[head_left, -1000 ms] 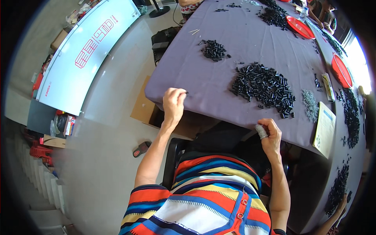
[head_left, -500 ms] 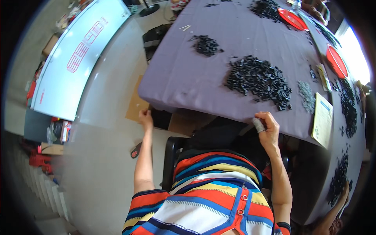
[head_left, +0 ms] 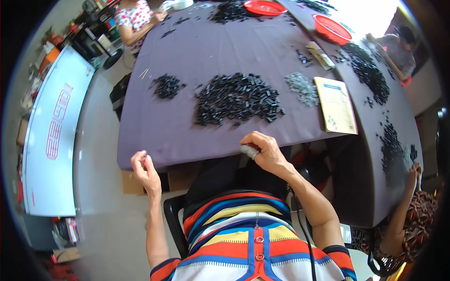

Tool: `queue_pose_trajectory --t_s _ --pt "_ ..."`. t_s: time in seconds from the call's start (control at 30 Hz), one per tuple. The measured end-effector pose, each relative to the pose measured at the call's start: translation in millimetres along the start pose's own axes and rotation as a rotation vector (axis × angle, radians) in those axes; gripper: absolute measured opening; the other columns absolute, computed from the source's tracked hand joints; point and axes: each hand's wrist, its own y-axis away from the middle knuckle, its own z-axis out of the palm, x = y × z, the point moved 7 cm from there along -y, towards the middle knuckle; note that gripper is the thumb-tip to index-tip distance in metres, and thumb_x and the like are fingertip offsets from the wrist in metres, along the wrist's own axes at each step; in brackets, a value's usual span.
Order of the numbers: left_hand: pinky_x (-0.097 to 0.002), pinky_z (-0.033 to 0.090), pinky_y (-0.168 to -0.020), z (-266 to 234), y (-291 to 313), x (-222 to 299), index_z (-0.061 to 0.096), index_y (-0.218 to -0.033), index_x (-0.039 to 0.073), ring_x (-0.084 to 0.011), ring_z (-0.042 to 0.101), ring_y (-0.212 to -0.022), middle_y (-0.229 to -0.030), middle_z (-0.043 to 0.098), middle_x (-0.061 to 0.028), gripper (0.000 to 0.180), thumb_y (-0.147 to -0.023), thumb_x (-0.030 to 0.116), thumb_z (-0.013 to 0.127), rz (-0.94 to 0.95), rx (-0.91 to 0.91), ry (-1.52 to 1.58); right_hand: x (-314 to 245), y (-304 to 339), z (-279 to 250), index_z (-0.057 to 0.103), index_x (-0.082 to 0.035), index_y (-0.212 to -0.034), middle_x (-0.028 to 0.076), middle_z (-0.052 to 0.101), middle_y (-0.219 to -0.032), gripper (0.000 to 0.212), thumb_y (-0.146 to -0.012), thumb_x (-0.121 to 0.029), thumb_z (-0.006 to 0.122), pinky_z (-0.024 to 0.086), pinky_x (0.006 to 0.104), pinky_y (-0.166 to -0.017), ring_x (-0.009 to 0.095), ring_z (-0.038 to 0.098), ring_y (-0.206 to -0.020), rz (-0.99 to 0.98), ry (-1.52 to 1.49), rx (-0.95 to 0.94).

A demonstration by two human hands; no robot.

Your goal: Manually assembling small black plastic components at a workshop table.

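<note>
My left hand is over the front left corner of the cloth-covered table, its fingers curled towards the thumb. My right hand is at the front edge, fingers bent and closed, with a grey wrap on one digit. Anything between the fingers of either hand is hidden or too small to make out. Beyond my right hand lies a wide heap of small black pieces. A smaller black heap sits to its left, and a pile of small grey pieces to its right.
A yellowish printed sheet lies at the right near the edge. Past it are a long packet, red trays and more black heaps. Other people sit around the table. A whiteboard stands at the left.
My view has swung to the right, so the table appears further left. My left hand has risen from beside the table to its corner; my right hand stays closed near the front edge.
</note>
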Motion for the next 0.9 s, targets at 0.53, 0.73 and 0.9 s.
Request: queue_pose_trajectory --t_s 0.53,0.73,0.9 --pt "-0.0184 0.041 -0.064 172 29 130 0.06 -0.089 0.001 -0.0044 0.049 -0.071 -0.084 0.056 0.0011 0.005 -0.087 -0.002 0.057 -0.055 -0.598 0.502 78 -4 -177 0.065 -0.007 -0.091 0.013 0.061 -0.086 0.011 -0.08 -0.008 0.064 0.047 0.0366 -0.07 0.028 0.059 -0.08 0.27 0.558 0.503" --pt "-0.0186 0.041 -0.062 174 38 122 0.06 -0.088 0.001 -0.0043 0.049 -0.069 -0.082 0.056 0.0013 0.005 -0.086 -0.002 0.058 -0.064 -0.554 0.481 81 -27 -164 0.067 -0.009 -0.087 0.013 0.056 -0.095 0.019 -0.072 -0.001 0.06 0.043 0.0418 -0.08 0.033 0.051 -0.096 0.209 0.865 0.439" --pt "-0.0235 0.044 -0.057 176 39 125 0.06 -0.088 0.001 -0.0107 0.054 -0.064 -0.08 0.059 -0.0045 0.006 -0.084 -0.004 0.059 -0.024 -0.551 0.457 86 -32 -159 0.067 -0.01 -0.087 0.014 0.056 -0.095 0.024 -0.068 0.002 0.06 0.042 0.042 -0.081 0.035 0.05 -0.093 0.213 0.906 0.366"
